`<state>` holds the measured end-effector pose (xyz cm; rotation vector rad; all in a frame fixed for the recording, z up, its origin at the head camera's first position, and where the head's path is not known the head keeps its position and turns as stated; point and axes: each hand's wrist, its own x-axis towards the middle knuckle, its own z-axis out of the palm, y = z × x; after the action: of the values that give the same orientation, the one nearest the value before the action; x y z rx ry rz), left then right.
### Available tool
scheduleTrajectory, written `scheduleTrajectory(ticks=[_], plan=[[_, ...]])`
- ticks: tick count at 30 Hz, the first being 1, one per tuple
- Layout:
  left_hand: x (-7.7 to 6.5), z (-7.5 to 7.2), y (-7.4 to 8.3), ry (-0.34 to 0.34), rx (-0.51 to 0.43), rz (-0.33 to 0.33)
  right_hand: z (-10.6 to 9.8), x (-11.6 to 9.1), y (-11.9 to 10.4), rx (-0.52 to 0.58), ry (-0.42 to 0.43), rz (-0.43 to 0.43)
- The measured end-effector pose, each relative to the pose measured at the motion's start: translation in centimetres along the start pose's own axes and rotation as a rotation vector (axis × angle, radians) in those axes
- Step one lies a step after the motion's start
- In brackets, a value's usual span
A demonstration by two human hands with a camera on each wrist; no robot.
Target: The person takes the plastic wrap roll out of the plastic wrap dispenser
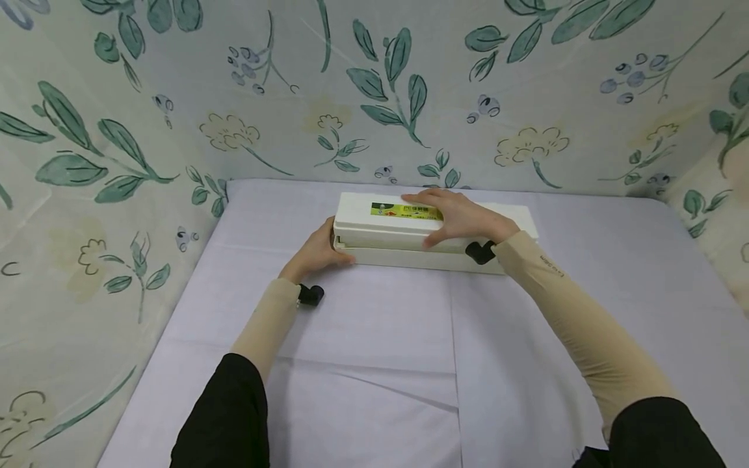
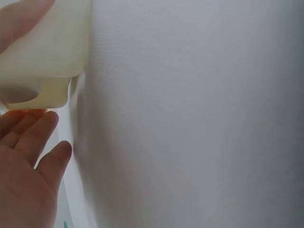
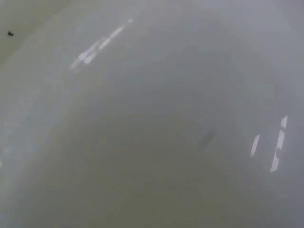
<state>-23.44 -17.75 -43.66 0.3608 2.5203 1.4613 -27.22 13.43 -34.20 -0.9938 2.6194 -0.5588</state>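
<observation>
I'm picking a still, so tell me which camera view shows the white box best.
The head view: it shows the white box nearly whole, with its label, though the right hand covers part. The left wrist view shows only one end; the right wrist view, a blurred, glossy pale surface, perhaps the box.

A glossy pale surface [image 3: 156,118] fills the right wrist view (largely blurred), broken white glints [image 3: 280,140] showing toward its right edge and upper left corner, the latter bearing a dark speck [image 3: 10,33].
</observation>
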Motion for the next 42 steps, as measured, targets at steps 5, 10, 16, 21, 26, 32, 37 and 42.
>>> scheduleTrajectory(ticks=[5, 10, 16, 21, 26, 32, 37, 42], plan=[[-0.1, -0.3, 0.1, -0.015, 0.004, -0.019, -0.2, -0.1, -0.2, 0.002, -0.009, -0.025], [-0.2, -0.6, 0.5, -0.034, -0.051, -0.039, -0.4, -0.2, -0.3, 0.011, -0.007, -0.026], [-0.2, -0.9, 1.2, -0.031, -0.052, -0.054, -0.9, -0.3, -0.3, 0.007, -0.007, -0.026], [-0.3, -0.8, 1.1, -0.025, -0.072, -0.086, -1.1, -0.4, -0.1, 0.002, -0.016, -0.029], [-0.3, -0.8, 1.0, -0.026, -0.084, -0.079, -1.7, -0.6, 0.0, -0.007, -0.018, -0.014], [-0.2, -0.8, 0.8, -0.031, -0.075, -0.064, -2.3, -1.0, 0.4, -0.023, -0.012, 0.006], [-0.1, -1.0, 1.1, -0.051, -0.104, -0.073, -2.5, -1.3, 0.5, -0.021, -0.013, 0.01], [-0.2, -1.1, 1.3, -0.062, -0.116, -0.086, -2.6, -1.7, 0.7, -0.017, -0.011, 0.014]])
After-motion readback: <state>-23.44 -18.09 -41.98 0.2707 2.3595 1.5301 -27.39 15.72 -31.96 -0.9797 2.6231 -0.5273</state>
